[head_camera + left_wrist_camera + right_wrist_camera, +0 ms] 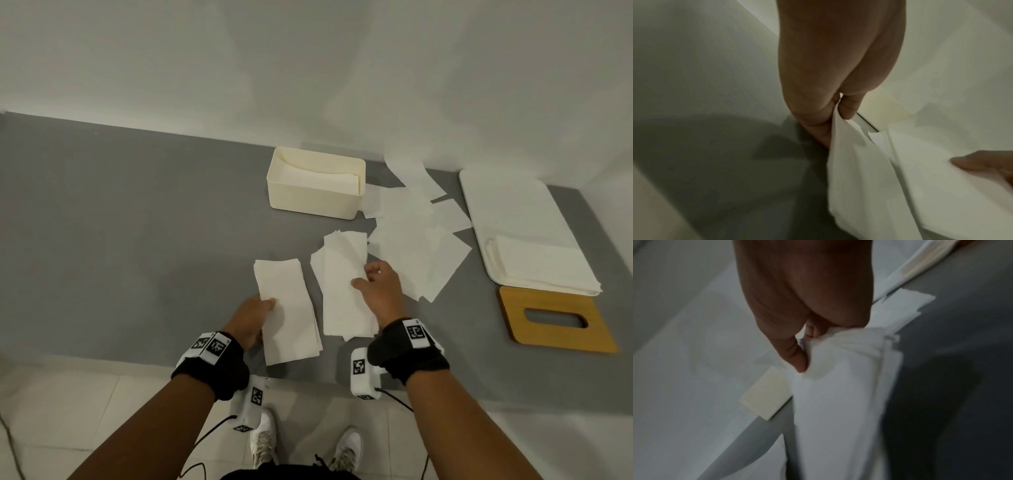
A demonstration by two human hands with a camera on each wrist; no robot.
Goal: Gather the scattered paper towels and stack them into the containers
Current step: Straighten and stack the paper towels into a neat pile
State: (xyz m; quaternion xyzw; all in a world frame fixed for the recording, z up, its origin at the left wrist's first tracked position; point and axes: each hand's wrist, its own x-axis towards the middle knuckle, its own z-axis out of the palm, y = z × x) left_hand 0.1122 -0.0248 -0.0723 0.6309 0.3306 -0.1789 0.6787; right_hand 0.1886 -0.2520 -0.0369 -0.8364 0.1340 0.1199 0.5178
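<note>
My left hand (255, 317) pinches a neat stack of white paper towels (287, 308) by its left edge, thumb on top; the left wrist view shows the fingers (846, 108) closed on the towels (863, 178). My right hand (373, 291) grips a second, looser stack of towels (342, 284) at its right side; the right wrist view shows the thumb (795, 356) pinching that stack (838, 402). Both stacks hang just above the grey table. Loose towels (418, 240) lie scattered to the right. A cream box (315, 202) at the back holds towels.
A white tray (507, 205) with a towel stack (541, 263) lies at the right, and a wooden lid with a slot (513, 322) lies in front of it. The wall runs behind the grey table (137, 222). Tiled floor and my shoes are below the table edge.
</note>
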